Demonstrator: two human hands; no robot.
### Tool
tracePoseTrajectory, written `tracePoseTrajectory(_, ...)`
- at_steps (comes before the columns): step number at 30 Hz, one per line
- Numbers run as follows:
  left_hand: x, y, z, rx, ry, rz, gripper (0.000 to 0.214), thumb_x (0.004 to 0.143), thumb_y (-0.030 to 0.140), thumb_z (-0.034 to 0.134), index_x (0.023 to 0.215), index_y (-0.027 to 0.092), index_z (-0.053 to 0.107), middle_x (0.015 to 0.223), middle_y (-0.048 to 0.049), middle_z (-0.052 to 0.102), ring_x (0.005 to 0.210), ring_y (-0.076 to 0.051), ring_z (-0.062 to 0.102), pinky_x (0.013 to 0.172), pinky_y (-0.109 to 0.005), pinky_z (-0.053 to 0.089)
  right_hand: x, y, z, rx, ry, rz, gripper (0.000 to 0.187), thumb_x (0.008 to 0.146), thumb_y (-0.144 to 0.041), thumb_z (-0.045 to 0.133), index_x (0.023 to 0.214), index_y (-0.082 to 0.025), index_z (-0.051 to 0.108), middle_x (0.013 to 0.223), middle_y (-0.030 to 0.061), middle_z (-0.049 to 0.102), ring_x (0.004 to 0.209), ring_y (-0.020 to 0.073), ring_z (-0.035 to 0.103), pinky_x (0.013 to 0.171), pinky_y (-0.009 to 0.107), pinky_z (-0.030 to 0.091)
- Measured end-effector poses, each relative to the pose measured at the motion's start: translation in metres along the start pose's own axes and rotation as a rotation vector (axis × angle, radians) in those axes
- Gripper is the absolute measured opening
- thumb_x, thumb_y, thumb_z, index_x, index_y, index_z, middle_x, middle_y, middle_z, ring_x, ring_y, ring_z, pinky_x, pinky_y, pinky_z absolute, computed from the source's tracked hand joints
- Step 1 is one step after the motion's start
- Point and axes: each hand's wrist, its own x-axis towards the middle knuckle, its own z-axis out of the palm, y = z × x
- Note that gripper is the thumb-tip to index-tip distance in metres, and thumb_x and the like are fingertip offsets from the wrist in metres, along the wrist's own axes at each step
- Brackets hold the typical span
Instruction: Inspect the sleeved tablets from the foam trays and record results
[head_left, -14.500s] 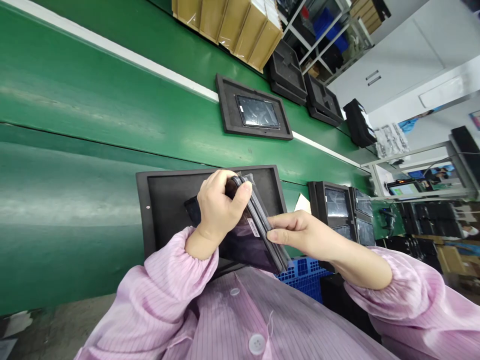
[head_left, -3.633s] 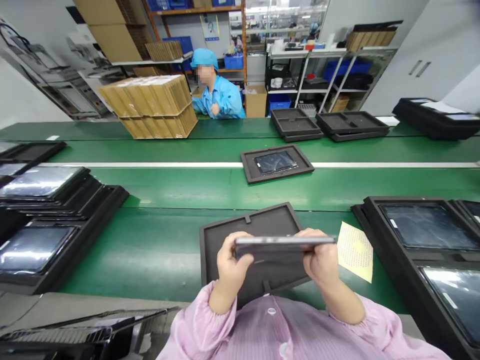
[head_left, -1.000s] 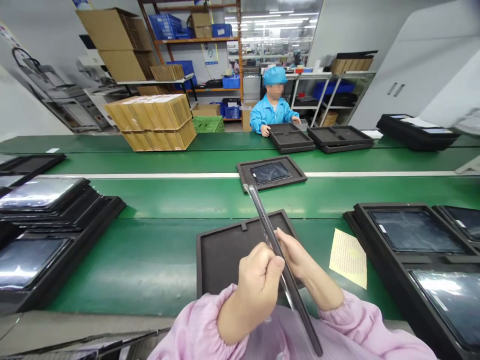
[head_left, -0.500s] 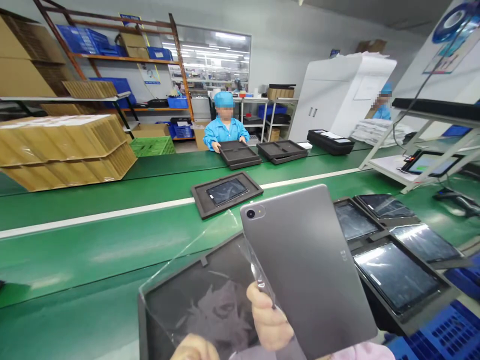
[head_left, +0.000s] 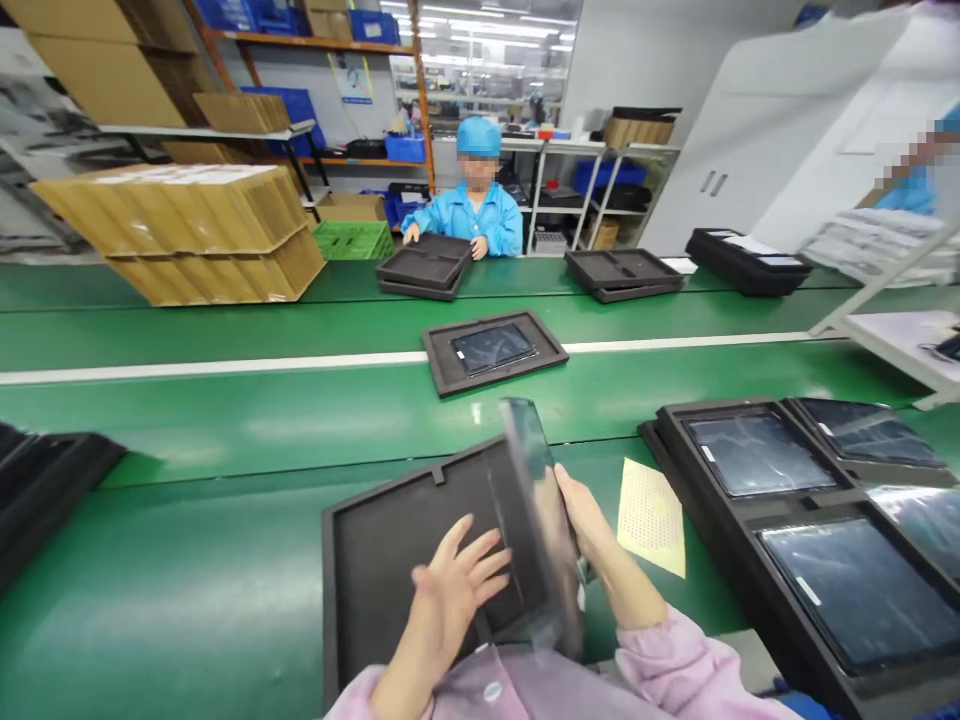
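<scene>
1. Tablet [head_left: 538, 490]: it stands on edge, tilted, over the right part of the foam tray [head_left: 375, 540]. It is motion-blurred, so I cannot tell whether its lower edge touches the foam.
2. Right hand [head_left: 592, 530]: my fingers lie flat along the tablet's right face and grip it from that side, which I judge is what props it upright (thumb hidden behind the slab).
3. Left hand [head_left: 459, 578]: fingers spread and holding nothing, it is over the tray's recess just left of the tablet. Contact with the foam is unclear.
4. Foam tray: it lies flat on the green counter [head_left: 225, 560] right before me, recess up, within reach of both hands.
5. Sticker sheet [head_left: 651, 518]: it lies flat on the counter just right of my right hand, between the foam tray and the loaded trays [head_left: 757, 455], which crowd that side.
6. Far side: a single tray [head_left: 491, 350] carries a tablet. A co-worker [head_left: 474, 215] has both hands on a stack of trays [head_left: 424, 268], with cardboard stacks [head_left: 187, 230] at left. All are well apart from my hands.
</scene>
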Motion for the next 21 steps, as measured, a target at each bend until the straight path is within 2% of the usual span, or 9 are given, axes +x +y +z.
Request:
tracePoseTrajectory(1, 0.007, -0.006, -0.001, 0.020, 0.032, -0.049, 0.093, 0.065, 0.084, 0.047, 0.131, 0.019, 0.044, 0.115, -0.0190, 0.066, 0.101, -0.035, 0.065, 0.083, -0.050, 0.051, 0.005, 0.007, 0.002, -0.103, 0.027, 0.028, 0.028, 0.094, -0.040, 0.051, 0.096, -0.013, 0.061, 0.099, 0.0071, 0.064, 0.092, 0.0220, 0.061, 0.083, 0.040, 0.049)
tracePoseTrajectory(3, 0.020, -0.020, -0.004, 0.251, 0.122, -0.138, 0.087, 0.075, 0.073, 0.045, 0.136, 0.011, 0.036, 0.117, -0.0235, 0.064, 0.104, -0.033, 0.064, 0.087, -0.048, 0.050, 0.013, 0.018, 0.007, -0.314, 0.062, 0.080, 0.028, 0.094, -0.037, 0.047, 0.081, -0.016, 0.059, 0.088, 0.0093, 0.065, 0.094, 0.0265, 0.061, 0.086, 0.040, 0.044)
tracePoseTrajectory(5, 0.030, -0.035, -0.006, 0.575, 0.222, -0.170, 0.074, 0.079, 0.055, 0.051, 0.134, 0.007, 0.041, 0.121, -0.0255, 0.061, 0.111, -0.034, 0.060, 0.095, -0.050, 0.046, 0.016, 0.027, 0.012, -0.482, 0.078, 0.118, 0.024, 0.092, -0.032, 0.046, 0.077, -0.019, 0.056, 0.083, 0.0122, 0.066, 0.097, 0.0315, 0.061, 0.086, 0.041, 0.042)
tracePoseTrajectory(7, 0.038, -0.049, -0.009, 0.850, 0.267, -0.107, 0.062, 0.076, 0.040, 0.057, 0.129, 0.009, 0.050, 0.134, -0.0246, 0.052, 0.126, -0.037, 0.048, 0.105, -0.054, 0.035, 0.014, 0.033, 0.016, -0.598, 0.078, 0.137, 0.019, 0.092, -0.030, 0.045, 0.082, -0.019, 0.057, 0.082, 0.0136, 0.066, 0.098, 0.0339, 0.062, 0.085, 0.043, 0.042)
tracePoseTrajectory(10, 0.049, -0.064, -0.018, 1.318, 0.195, 0.087, 0.055, 0.077, 0.025, 0.056, 0.130, 0.017, 0.053, 0.150, -0.0173, 0.036, 0.140, -0.036, 0.027, 0.112, -0.058, 0.021, 0.010, 0.030, 0.016, -0.692, 0.056, 0.111, 0.012, 0.088, -0.026, 0.048, 0.086, -0.019, 0.058, 0.092, 0.0168, 0.067, 0.103, 0.0356, 0.061, 0.088, 0.047, 0.042)
tracePoseTrajectory(13, 0.061, -0.078, -0.033, 1.754, 0.015, 0.153, 0.055, 0.080, 0.025, 0.054, 0.136, 0.023, 0.049, 0.149, -0.0152, 0.038, 0.137, -0.037, 0.033, 0.106, -0.064, 0.028, 0.031, 0.007, 0.010, -0.499, 0.040, -0.018, 0.003, 0.078, -0.019, 0.060, 0.080, -0.021, 0.061, 0.117, 0.0154, 0.061, 0.122, 0.0339, 0.048, 0.100, 0.044, 0.037)
tracePoseTrajectory(16, 0.069, -0.099, -0.055, 1.921, -0.034, 0.295, 0.062, 0.080, 0.037, 0.059, 0.139, 0.028, 0.044, 0.147, -0.0135, 0.041, 0.133, -0.038, 0.040, 0.102, -0.061, 0.037, 0.096, -0.031, 0.015, -0.118, 0.022, -0.076, 0.007, 0.076, -0.020, 0.064, 0.082, -0.020, 0.062, 0.106, 0.0120, 0.064, 0.112, 0.0297, 0.056, 0.091, 0.041, 0.047)
tracePoseTrajectory(19, 0.071, -0.123, -0.074, 1.974, 0.072, 0.504, 0.059, 0.076, 0.044, 0.062, 0.133, 0.030, 0.052, 0.139, -0.0116, 0.051, 0.123, -0.038, 0.052, 0.096, -0.056, 0.044, 0.189, -0.075, 0.042, 0.119, -0.013, -0.021, 0.010, 0.085, -0.025, 0.060, 0.084, -0.015, 0.060, 0.084, 0.0086, 0.065, 0.082, 0.0225, 0.065, 0.073, 0.038, 0.055)
tracePoseTrajectory(21, 0.071, -0.136, -0.081, 1.991, 0.176, 0.579, 0.047, 0.078, 0.038, 0.063, 0.125, 0.033, 0.060, 0.130, -0.0097, 0.060, 0.116, -0.035, 0.058, 0.095, -0.053, 0.045, 0.247, -0.099, 0.069, 0.266, 0.008, -0.003, 0.016, 0.090, -0.028, 0.058, 0.093, -0.012, 0.060, 0.087, 0.0062, 0.064, 0.078, 0.0181, 0.064, 0.071, 0.036, 0.055)
